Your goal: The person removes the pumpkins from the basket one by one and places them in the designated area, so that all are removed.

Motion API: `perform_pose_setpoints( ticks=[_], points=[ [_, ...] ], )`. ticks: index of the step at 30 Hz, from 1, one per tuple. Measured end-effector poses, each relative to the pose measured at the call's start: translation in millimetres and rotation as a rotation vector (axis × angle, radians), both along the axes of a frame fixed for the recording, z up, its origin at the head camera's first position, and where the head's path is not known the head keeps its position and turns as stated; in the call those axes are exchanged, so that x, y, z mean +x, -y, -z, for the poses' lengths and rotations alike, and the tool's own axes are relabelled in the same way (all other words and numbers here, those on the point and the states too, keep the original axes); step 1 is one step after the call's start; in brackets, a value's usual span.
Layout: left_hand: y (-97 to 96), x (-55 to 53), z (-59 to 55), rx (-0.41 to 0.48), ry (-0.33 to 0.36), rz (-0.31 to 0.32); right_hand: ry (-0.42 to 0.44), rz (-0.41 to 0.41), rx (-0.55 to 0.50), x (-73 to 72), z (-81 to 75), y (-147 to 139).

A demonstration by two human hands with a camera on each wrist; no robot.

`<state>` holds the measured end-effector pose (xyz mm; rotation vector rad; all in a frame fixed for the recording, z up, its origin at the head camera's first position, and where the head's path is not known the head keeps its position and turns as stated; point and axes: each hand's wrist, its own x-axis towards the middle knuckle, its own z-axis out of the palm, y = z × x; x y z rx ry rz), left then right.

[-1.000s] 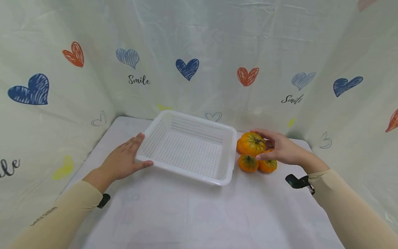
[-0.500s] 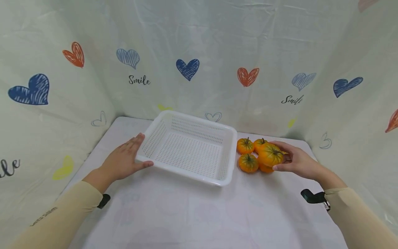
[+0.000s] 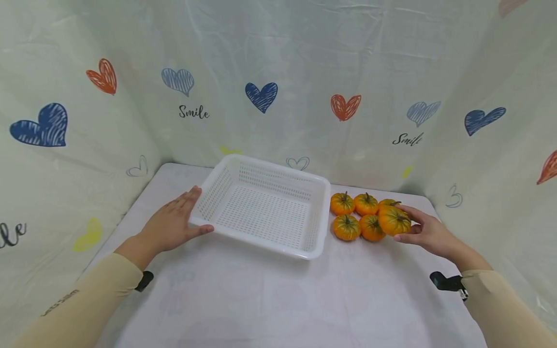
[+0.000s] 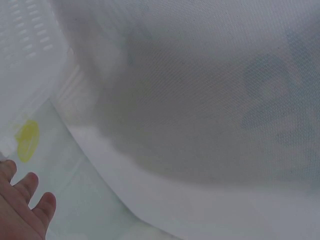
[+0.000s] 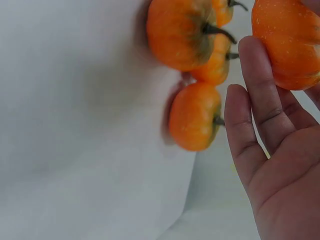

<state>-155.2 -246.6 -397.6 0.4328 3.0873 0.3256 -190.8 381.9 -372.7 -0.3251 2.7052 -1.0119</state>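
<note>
My right hand [image 3: 431, 237] holds a small orange pumpkin [image 3: 394, 221] with a green-brown stem, thumb in front and fingers behind. In the right wrist view that held pumpkin [image 5: 287, 45] is partly cut off at the top right. It overlaps the right end of a two-row group of several similar pumpkins [image 3: 346, 227] on the table. My left hand [image 3: 167, 224] rests against the left front corner of a white perforated plastic basket [image 3: 265, 212], thumb along the front rim, fingers extended along the left side. No pumpkin lies in the basket.
A white cloth covers the table [image 3: 261, 299]. Behind and at both sides hangs a pale curtain [image 3: 300, 53] printed with hearts and words. The basket stands slightly turned, left of the pumpkins and near the table's back edge.
My right hand has carried its pumpkin rightward and slightly toward me, from over the left of the group to its right end, uncovering those beneath. The left hand and basket have stayed put.
</note>
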Motion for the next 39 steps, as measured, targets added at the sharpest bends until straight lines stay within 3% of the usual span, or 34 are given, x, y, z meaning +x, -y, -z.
perform_pose_setpoints(
  ticks=[8,25,39],
  points=[
    [0.4,0.4,0.4,-0.002,-0.010,-0.001,0.041,0.091,0.069,-3.3,16.1,-17],
    [2.2,-2.0,5.3,0.000,-0.018,-0.006,0.170,0.198,0.063,-13.2,60.0,-43],
    [0.6,-1.2,3.0,-0.009,-0.009,0.001,0.193,0.216,0.113,-15.9,72.8,-44]
  ],
)
